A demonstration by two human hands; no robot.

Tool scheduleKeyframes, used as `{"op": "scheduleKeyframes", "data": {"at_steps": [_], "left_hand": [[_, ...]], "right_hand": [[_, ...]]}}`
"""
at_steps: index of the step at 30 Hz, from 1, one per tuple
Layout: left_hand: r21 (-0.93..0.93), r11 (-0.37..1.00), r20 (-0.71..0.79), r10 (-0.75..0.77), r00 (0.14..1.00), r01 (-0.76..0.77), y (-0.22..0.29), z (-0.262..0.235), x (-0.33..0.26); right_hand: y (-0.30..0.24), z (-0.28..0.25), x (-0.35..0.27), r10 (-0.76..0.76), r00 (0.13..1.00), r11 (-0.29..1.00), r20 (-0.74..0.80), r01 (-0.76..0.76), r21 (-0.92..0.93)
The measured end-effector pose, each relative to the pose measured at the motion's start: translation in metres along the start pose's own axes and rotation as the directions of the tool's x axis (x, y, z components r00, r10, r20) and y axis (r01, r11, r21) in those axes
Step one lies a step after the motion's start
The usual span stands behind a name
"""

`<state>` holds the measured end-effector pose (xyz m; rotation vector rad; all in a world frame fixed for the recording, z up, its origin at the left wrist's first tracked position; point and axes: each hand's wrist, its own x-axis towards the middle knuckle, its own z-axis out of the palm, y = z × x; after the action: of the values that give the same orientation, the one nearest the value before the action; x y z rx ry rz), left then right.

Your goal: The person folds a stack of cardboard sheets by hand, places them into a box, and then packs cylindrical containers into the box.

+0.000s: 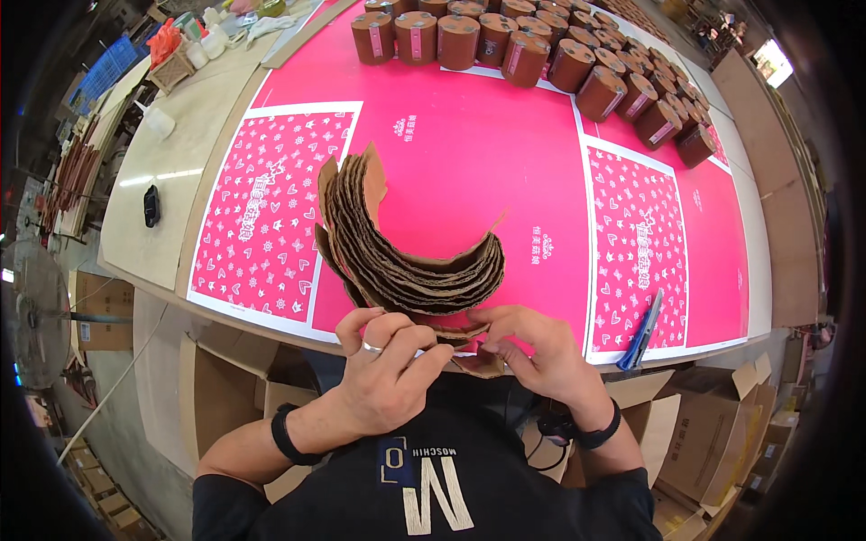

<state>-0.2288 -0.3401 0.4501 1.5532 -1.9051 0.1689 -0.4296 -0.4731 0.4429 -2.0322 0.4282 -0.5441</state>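
Both hands [451,356] under curved cardboard stack [406,252]

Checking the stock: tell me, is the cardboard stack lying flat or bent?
Bent. The cardboard stack curves up in an arc from both hands, above the pink sheet.

You had: curved strips [410,261], matt rough brown corrugated cardboard; printed sheet [469,153], smooth glossy pink paper; round boxes [505,45], matt brown card; tabletop [180,135], smooth pale laminate.
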Motion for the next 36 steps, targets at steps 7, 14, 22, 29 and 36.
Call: {"op": "scheduleKeyframes", "data": {"at_steps": [7, 14, 22, 29, 36], "left_hand": [[-0.047, 0.999, 0.076, 0.010, 0.997, -0.007, -0.007, -0.013, -0.004], [-0.103, 0.994, 0.075, 0.028, 0.997, -0.020, -0.011, -0.016, -0.011], [0.001, 1.000, 0.109, 0.016, 0.994, -0.017, -0.020, -0.026, -0.003], [0.025, 1.000, 0.163, -0.017, 0.986, 0.014, -0.013, -0.026, 0.006], [0.027, 0.996, 0.025, 0.081, 0.996, -0.081, -0.021, 0.002, -0.005]], "right_hand": [[-0.010, -0.003, 0.008, 0.016, 0.997, 0.996, 0.080, -0.008, -0.094], [-0.024, 0.017, 0.011, -0.102, 0.993, 0.924, 0.066, 0.119, -0.363], [-0.012, 0.014, 0.004, -0.017, 0.993, 0.974, -0.116, -0.010, -0.228], [-0.007, 0.018, 0.000, 0.050, 0.980, 0.995, -0.194, -0.066, -0.080], [-0.006, 0.019, -0.002, 0.010, 0.997, 0.992, -0.081, -0.021, -0.126]]}}
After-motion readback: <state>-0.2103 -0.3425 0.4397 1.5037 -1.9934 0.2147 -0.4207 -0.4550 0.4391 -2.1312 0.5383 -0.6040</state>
